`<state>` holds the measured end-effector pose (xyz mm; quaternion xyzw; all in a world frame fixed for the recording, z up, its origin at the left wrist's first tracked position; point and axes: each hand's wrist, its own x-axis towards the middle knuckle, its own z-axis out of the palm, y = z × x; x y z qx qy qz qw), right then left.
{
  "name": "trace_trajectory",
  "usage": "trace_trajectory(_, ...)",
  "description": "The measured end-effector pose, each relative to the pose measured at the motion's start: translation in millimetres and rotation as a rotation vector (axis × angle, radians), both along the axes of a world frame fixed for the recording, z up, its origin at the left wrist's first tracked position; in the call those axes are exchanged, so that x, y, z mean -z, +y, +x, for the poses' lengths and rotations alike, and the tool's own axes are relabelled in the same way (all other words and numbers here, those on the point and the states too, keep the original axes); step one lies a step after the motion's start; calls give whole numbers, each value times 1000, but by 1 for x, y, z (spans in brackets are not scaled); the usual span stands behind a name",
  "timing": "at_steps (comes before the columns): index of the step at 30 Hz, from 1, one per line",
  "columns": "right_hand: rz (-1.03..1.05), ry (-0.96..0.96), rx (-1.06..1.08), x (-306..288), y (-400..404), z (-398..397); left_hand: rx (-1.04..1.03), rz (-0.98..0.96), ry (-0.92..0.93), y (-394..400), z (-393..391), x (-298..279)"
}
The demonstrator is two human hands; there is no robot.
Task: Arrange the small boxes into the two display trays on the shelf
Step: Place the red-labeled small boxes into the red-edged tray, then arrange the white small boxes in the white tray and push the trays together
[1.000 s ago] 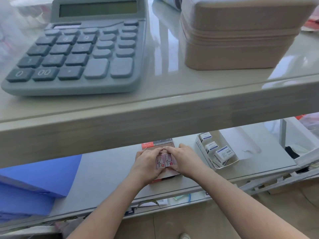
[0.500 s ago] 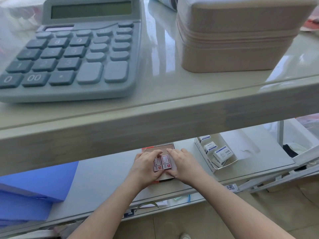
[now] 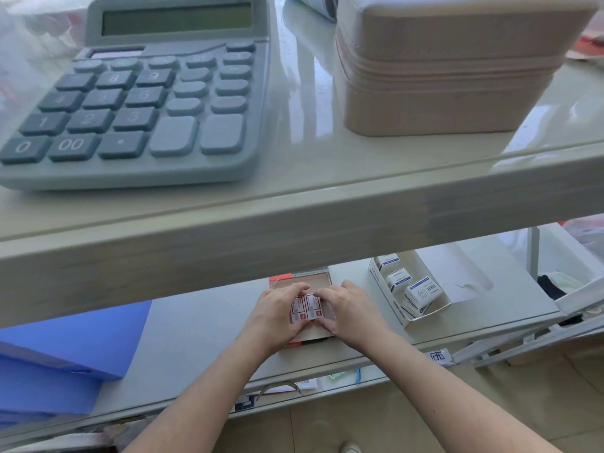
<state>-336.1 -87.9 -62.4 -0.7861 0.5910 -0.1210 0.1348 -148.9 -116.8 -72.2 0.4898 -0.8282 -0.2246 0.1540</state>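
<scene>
Red-and-white boxes [image 3: 306,308] stay pressed together between left hand [image 3: 277,310] and right hand [image 3: 348,308] grip.

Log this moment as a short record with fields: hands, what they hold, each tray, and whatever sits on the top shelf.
left hand: grip on the small red-and-white boxes
right hand: grip on the same boxes
red-edged cardboard tray: under the hands, far part bare
white cardboard tray: right of the hands, holds small white-and-blue boxes
top shelf: grey desk calculator, beige zipped case
</scene>
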Motion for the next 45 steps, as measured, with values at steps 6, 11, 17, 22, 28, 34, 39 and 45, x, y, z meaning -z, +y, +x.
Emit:
trace_trajectory(6,15,-9,5,0,1,-1,11,10,0,-2,0,0)
trace_trajectory(11,20,0,-5,1,0,-2,3,22,-4,-3,0,1)
trace_trajectory(17,17,3,-8,3,-2,-2,14,32,-28,-1,-1,0)
trace_trajectory(22,-37,-97,44,-4,11,-6,5,-71,61,21,-3,-13)
trace_trajectory(28,-286,-243,246,-40,48,-46,168,-189,-135,59,6,-3)
trace_trajectory(34,-98,-159,259,-40,90,-118,68,-159,-117,64,20,-2)
trace_trajectory(39,-49,-113,176,-20,90,-128,29,-114,-141,63,40,-6)
trace_trajectory(45,-145,-142,151,-8,88,-100,-28,-105,-107,70,43,-26)
